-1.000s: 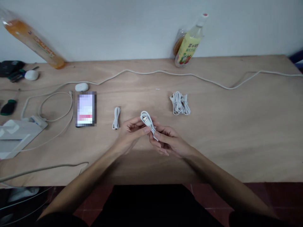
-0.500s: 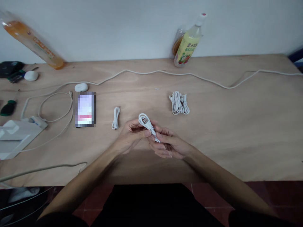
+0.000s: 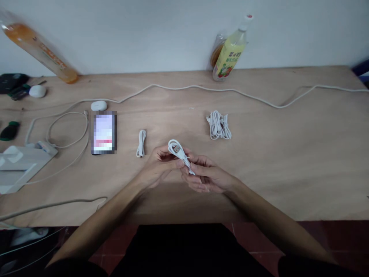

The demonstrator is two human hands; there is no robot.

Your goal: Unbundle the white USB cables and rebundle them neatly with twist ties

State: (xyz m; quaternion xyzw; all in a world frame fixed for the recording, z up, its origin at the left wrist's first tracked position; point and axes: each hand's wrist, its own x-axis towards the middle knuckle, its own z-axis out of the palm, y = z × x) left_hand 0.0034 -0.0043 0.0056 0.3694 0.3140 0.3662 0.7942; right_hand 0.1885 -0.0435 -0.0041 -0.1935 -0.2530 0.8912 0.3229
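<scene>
A white USB cable (image 3: 181, 154), folded into a bundle with its metal plug showing inside the loop, is held over the table by both hands. My left hand (image 3: 161, 165) is closed, thumb pressing the bundle from the left. On the other side, my right hand (image 3: 208, 175) pinches the bundle's lower end between thumb and fingers. Some of the cable is hidden by the fingers. One folded white cable (image 3: 141, 144) lies left of my hands. To the right and farther back sits a pile of bundled white cables (image 3: 219, 125).
A phone (image 3: 103, 132) with a blurred screen and a white earbud case (image 3: 98, 105) lie at left. A long white cord (image 3: 184, 89) crosses the table (image 3: 282, 154). An orange bottle (image 3: 43, 55) and a yellow bottle (image 3: 230, 54) lean on the wall. A green-handled tool (image 3: 10, 131) is far left.
The cable in my hands has tilted very slightly, its looped end a touch lower. Otherwise both hands keep their hold and the table things stay in place.
</scene>
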